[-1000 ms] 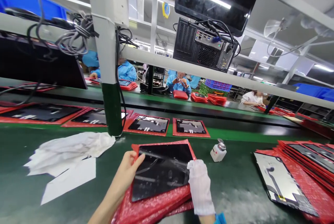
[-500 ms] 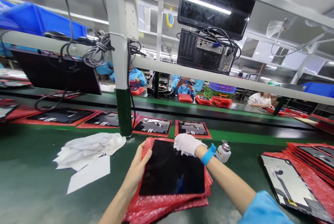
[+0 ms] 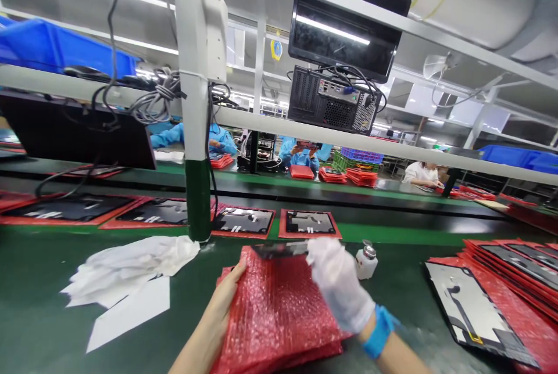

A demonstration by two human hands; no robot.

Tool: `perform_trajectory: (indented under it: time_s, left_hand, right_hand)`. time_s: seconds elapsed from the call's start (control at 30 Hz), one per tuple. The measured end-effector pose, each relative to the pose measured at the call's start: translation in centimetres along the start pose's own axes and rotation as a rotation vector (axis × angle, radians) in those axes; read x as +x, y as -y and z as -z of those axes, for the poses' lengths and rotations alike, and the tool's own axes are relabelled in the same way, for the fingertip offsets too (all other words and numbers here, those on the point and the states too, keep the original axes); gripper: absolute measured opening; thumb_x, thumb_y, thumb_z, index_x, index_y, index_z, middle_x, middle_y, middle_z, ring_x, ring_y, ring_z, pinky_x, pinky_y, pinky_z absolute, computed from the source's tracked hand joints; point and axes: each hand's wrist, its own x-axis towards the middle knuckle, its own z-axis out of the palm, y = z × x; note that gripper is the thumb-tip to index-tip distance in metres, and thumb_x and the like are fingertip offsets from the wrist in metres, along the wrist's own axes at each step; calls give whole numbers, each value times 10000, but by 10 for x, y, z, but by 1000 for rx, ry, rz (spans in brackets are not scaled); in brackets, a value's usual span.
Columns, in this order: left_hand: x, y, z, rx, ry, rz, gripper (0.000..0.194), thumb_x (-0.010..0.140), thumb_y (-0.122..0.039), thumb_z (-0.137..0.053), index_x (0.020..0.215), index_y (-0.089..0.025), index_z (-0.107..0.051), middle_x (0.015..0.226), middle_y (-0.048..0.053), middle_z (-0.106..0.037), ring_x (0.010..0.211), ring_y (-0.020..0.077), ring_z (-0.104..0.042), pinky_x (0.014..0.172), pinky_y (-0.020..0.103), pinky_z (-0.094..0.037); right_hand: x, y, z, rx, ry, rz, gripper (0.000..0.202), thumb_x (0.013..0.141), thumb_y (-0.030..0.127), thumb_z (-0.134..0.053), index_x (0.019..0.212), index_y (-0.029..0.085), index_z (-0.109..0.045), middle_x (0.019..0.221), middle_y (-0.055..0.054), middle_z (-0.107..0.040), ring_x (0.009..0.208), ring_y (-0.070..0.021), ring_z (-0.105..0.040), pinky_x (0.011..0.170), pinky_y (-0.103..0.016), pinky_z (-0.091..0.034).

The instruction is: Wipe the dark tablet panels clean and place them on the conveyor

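My right hand (image 3: 337,281), in a white glove with a blue wrist band, grips a thin black tablet screen (image 3: 279,250) by its right end. The screen is tilted nearly edge-on above the far side of a stack of red bubble-wrap bags (image 3: 279,310). Bare, my left hand (image 3: 226,298) is closed on the left edge of the top bag, thumb uppermost; its other fingers are partly hidden. Just right of the glove stands a small white pump bottle (image 3: 366,261) with a metal top.
White cloths (image 3: 131,263) and a white sheet (image 3: 131,313) lie left. One screen panel (image 3: 475,310) rests face down at right beside stacked red bags (image 3: 518,269). More panels on red bags line the back, behind a post (image 3: 198,200). Co-workers in blue sit across.
The screen, flat on the red bags before, is now raised and tipped up at the far edge by my right hand. The top bag is uncovered. My left hand stays at the left edge.
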Motion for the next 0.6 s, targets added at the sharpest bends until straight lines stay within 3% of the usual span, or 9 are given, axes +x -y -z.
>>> perform_trajectory:
  time_s: [0.1,0.17,0.23,0.33,0.43,0.5,0.6]
  left_hand:
    - [-10,2,1,-75,77,129,230,675,-399,-734,789,-201,-714,653,88,-744,700,325,-742,595,405,-584]
    - [-15,4,3,-71,66,129,227,628,-274,-782,833,-196,-722,650,68,-749,648,299,-736,559,369,-573]
    - [-19,6,6,-45,32,79,294,604,-203,-795,889,-191,-725,664,59,-756,618,281,-729,536,347,-562]
    - [-23,4,7,-46,23,15,357,588,-238,-820,928,-190,-725,719,54,-772,632,266,-728,575,342,-568]
    - [-28,-1,6,-14,64,-70,394,549,-301,-854,901,-180,-725,798,56,-786,699,257,-735,649,330,-570]
    - [-31,-4,4,28,88,-109,434,529,-345,-865,903,-177,-723,831,57,-789,747,261,-737,670,321,-565]
    - [-32,-4,4,65,95,-121,484,523,-378,-868,937,-183,-710,859,52,-792,794,268,-738,698,323,-563]
  right_hand:
    - [-69,25,-38,33,-39,-34,296,980,170,-448,1075,203,-727,785,-103,-749,607,-199,-675,493,-286,-550]
    - [-105,31,-57,163,-68,-105,254,948,193,-534,1102,260,-725,816,-79,-762,669,-198,-704,550,-276,-581]
    - [-121,27,-62,266,-77,-139,228,926,229,-566,1069,301,-728,846,-52,-764,749,-197,-717,641,-278,-601]
    - [-102,12,-48,424,-93,-194,183,928,274,-546,993,276,-717,874,-38,-748,747,-178,-706,669,-266,-598]
    - [-51,11,-36,688,-99,-347,166,940,288,-532,919,228,-686,872,-42,-722,724,-159,-691,686,-259,-586]
    - [-17,24,-42,878,-77,-392,211,967,309,-488,887,216,-660,807,-25,-697,648,-139,-671,656,-250,-579]
    - [13,49,-67,1004,20,-317,233,992,265,-446,853,203,-621,766,4,-668,527,-95,-620,545,-208,-548]
